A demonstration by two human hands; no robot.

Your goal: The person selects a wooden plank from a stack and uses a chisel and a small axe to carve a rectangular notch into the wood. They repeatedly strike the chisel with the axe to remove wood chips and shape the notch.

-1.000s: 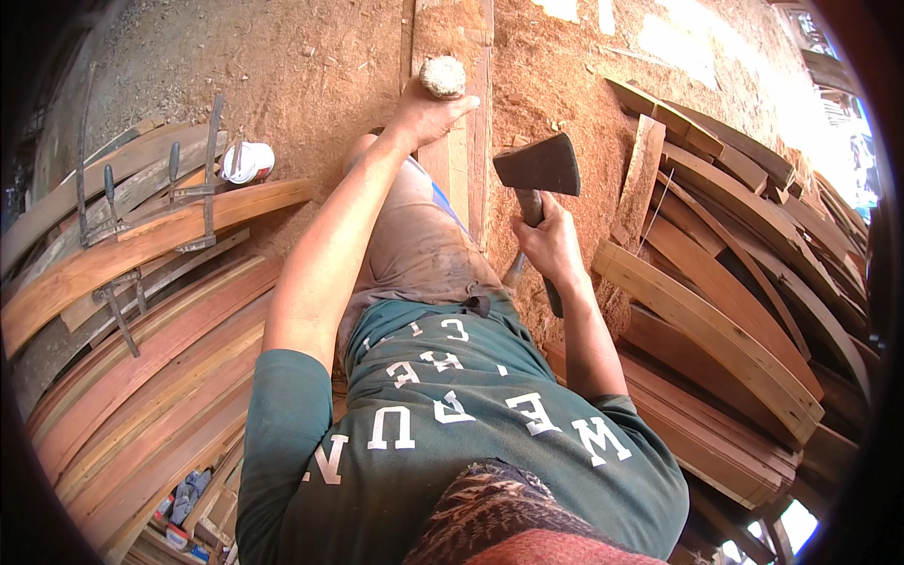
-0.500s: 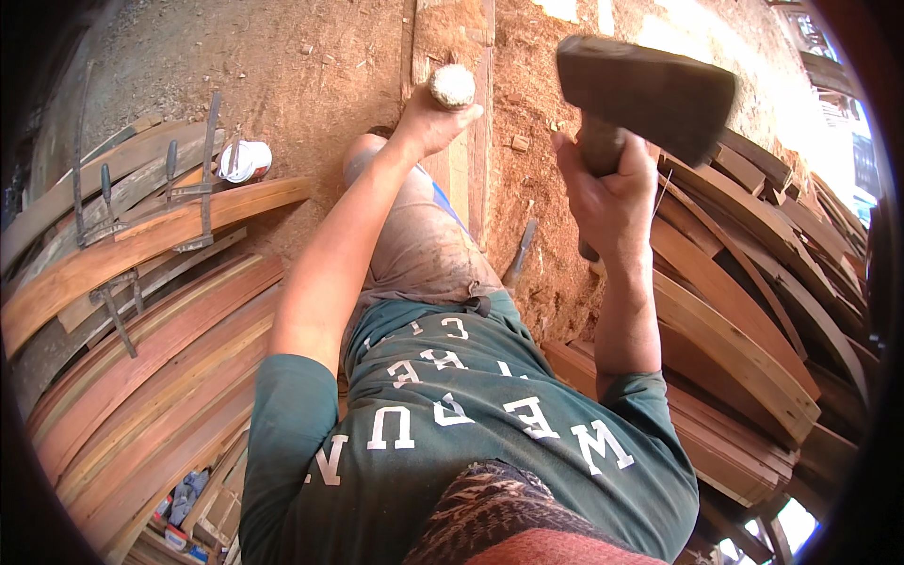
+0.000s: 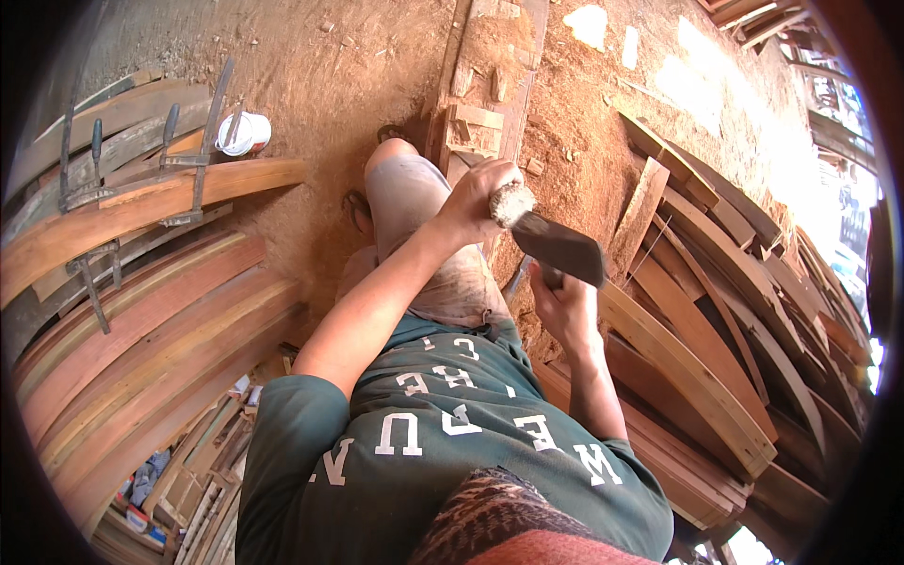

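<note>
My left hand (image 3: pixel 469 203) is closed around a chisel (image 3: pixel 511 204), whose pale, battered handle end faces up. Most of its blade is hidden by the hand and my leg. My right hand (image 3: pixel 568 309) grips the handle of a dark block-headed mallet (image 3: pixel 565 250). The mallet's face is at the chisel's handle end and appears to touch it. Just beyond my left hand lies a long wooden beam (image 3: pixel 476 139), with a cut recess and loose chips on it. A second bladed tool (image 3: pixel 517 276) lies on the ground by my leg, partly hidden.
Curved planks (image 3: pixel 141 330) are stacked at the left, with metal clamps (image 3: pixel 201 151) on the upper one. A white bucket (image 3: pixel 247 135) stands beside them. More curved timbers (image 3: pixel 697 367) are piled at the right. Sawdust and chips cover the ground (image 3: pixel 367 56).
The mallet has swung down and left onto the chisel's handle end. My left hand and the chisel sit lower and further right in view. The view has shifted, showing more of the beam's recess.
</note>
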